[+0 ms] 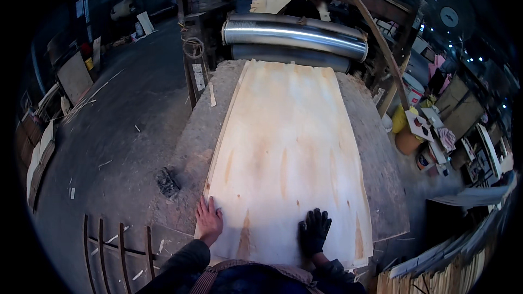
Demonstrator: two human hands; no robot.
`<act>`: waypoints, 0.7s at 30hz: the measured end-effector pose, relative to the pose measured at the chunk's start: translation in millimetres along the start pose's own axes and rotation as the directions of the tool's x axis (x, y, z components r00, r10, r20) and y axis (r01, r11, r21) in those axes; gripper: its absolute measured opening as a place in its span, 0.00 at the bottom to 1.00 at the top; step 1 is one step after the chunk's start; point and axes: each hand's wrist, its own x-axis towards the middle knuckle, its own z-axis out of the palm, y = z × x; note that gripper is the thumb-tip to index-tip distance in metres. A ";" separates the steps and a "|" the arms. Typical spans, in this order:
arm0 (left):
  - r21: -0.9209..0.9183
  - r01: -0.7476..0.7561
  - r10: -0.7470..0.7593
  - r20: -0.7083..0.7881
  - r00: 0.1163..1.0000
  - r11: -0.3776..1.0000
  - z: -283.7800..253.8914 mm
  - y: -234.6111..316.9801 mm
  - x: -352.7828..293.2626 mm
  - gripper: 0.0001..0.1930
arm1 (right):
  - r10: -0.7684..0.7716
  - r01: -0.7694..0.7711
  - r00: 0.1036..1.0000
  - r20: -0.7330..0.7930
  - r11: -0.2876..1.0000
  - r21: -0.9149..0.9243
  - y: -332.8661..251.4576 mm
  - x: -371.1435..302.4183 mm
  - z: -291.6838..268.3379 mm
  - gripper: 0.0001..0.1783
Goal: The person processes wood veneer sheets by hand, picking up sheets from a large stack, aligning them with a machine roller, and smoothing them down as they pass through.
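A long pale sheet of wood veneer lies on a worn table in front of me, its far end just below two rollers. My left hand, bare, rests at the sheet's left edge near me, fingers stretched out. Flat on the sheet's near right part lies my right hand in a black glove, fingers spread. Neither hand grips anything. A shiny metal roller stretches across the far end, with a darker roller beneath it. Whether the sheet touches the rollers I cannot tell.
The grey table extends past the sheet on both sides; a dark crumpled lump lies at its left. Metal bars stand lower left. Stacked veneer sheets are at lower right. Buckets and a fan stand right.
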 end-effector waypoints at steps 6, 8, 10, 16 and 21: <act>0.002 0.013 -0.013 -0.006 1.000 1.000 1.1 -0.2 -0.6 0.27 | 0.012 -0.011 1.000 -0.019 0.999 0.033 -2.4 3.0 -3.1 0.24; 0.004 0.016 -0.016 -0.006 1.000 1.000 2.9 0.2 -0.2 0.27 | 0.018 -0.018 1.000 -0.014 0.999 0.038 -2.2 3.0 -4.1 0.24; 0.003 0.024 -0.024 -0.001 1.000 1.000 2.8 1.6 0.7 0.27 | 0.025 -0.025 1.000 -0.002 0.999 0.030 -1.1 2.8 -3.6 0.24; -0.002 0.026 -0.026 -0.002 1.000 1.000 1.1 2.3 -0.8 0.27 | 0.011 -0.012 1.000 0.018 1.000 0.024 1.9 1.6 -2.6 0.26; -0.005 0.047 -0.047 -0.009 0.999 0.999 -1.5 0.9 -4.0 0.27 | -0.005 0.004 0.999 0.034 1.000 0.024 1.3 -1.1 1.1 0.26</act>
